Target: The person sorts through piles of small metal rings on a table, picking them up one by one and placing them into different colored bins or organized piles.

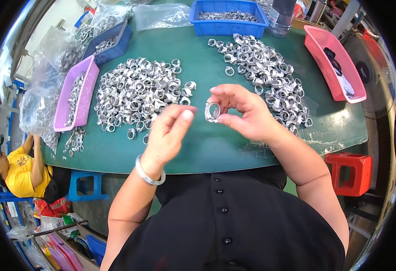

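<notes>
Between the thumb and fingers of my right hand (247,113) is a silver metal ring (212,112), much like a hose clamp, held above the green table. My left hand (167,133) is closed just left of it, thumb pressed to the fingers and fingertips slightly blurred; what it pinches, if anything, I cannot make out. A pale bangle (149,174) circles my left wrist. Behind that hand spreads a large heap of similar rings (137,90). Another heap of rings (270,74) lies beyond my right hand.
A pink basket (91,77) and blue bin (123,38) stand at left near bagged parts (40,106). At the back are a blue tray (229,31) and bottle (280,18). A red basket (313,49), fan (365,70) and red stool (365,174) are right. Someone in yellow (26,174) sits left.
</notes>
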A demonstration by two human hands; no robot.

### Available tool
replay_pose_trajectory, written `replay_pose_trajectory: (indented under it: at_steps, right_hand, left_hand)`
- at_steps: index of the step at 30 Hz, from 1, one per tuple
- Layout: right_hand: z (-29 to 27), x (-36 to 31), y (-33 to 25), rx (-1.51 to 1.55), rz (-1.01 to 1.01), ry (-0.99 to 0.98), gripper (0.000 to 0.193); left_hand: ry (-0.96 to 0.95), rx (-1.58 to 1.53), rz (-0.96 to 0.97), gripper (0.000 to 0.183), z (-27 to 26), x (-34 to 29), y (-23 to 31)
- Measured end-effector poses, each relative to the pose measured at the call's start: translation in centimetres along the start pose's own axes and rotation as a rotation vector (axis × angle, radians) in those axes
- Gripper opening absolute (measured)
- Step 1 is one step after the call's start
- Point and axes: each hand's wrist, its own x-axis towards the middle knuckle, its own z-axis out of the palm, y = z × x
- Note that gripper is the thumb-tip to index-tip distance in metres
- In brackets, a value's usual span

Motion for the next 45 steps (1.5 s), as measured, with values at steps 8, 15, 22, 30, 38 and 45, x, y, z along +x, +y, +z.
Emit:
replay_pose_trajectory:
  at_steps: [8, 15, 22, 30, 38, 45]
  right_hand:
    - [-0.3, -0.3, -0.3, -0.317, -0.208, -0.085, 0.048]
    - [-0.1, -0.8, 0.0, 0.045, 0.066, -0.052, 0.043]
    - [-0.3, -0.8, 0.2, 0.179, 0.154, -0.113, 0.044]
    - [-0.2, -0.9, 0.5, 0.166, 0.134, -0.119, 0.046]
    - [-0.3, -0.7, 0.0, -0.025, 0.127, -0.089, 0.036]
    - [-2.3, -0.1, -0.6, -0.649, 0.021, 0.116, 0.02]
  left_hand:
    - [-0.086, -0.632, -0.296, 0.014, 2.6, 0.1, 1.0]
    - [0.033, -0.236, 0.262, 0.024, 3.5, 0.2, -0.3]
    - [0.074, 0.148, 0.397, 0.036, 2.8, -0.2, -0.4]
    - [0.129, 0.307, 0.484, 0.052, 2.8, -0.1, 1.1]
    - [-0.125, -0.475, 0.04, 0.037, 2.4, -0.6, -0.5]
    - [-0.215, -0.906, -0.053, 0.04, 2.0, -0.9, -1.2]
